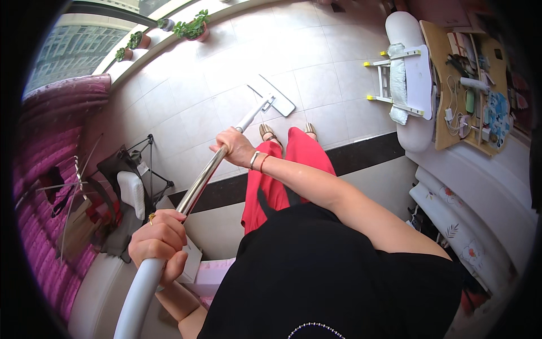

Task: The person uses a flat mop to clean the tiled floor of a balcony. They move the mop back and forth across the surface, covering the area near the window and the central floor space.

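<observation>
A flat mop with a white and silver pole [201, 182] slants from the lower left up toward the middle. My left hand [160, 242], with a ring on one finger, is wrapped round the upper part of the pole near its white end. Farther down, my right hand [236, 148] grips the pole where silver meets white; a bracelet and a red cord are on its wrist. The flat rectangular mop head [282, 103] lies on the pale tiled floor [307, 85], just beyond my shoes [267, 132]. Its underside is hidden.
At left, a folding chair [135, 169] with a white cushion stands by a pink curtain [51, 226]. Potted plants [193, 27] line the window ledge. To the right are a white chair with yellow-tipped legs [409, 79] and a cluttered wooden desk [443, 118]. A dark floor strip [361, 155] runs beneath me.
</observation>
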{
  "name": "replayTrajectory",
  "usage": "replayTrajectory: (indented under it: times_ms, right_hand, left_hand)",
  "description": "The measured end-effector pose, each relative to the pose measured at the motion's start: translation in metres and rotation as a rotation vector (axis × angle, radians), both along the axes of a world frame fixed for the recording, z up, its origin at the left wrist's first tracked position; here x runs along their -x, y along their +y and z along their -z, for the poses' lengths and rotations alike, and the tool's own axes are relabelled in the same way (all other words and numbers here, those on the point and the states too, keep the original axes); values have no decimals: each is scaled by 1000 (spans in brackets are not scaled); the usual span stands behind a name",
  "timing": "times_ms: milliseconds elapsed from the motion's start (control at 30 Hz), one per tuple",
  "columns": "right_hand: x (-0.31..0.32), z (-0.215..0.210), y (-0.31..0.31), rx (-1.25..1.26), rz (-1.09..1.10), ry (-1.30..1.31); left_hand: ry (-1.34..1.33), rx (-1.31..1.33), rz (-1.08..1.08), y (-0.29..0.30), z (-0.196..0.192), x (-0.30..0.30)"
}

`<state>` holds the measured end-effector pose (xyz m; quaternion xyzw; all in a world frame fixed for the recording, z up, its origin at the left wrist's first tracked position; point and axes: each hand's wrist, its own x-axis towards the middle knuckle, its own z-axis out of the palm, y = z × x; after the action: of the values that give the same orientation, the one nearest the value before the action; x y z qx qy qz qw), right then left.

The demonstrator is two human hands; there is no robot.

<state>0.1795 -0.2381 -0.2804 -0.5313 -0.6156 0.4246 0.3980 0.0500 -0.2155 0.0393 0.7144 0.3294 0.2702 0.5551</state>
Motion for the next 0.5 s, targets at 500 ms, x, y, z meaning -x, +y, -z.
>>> replayTrajectory:
  times_ms: [500]
  right_hand:
    - [-229, 24, -98, 238, -46, -354]
  left_hand:
    - [-345, 108, 63, -64, 100, -145]
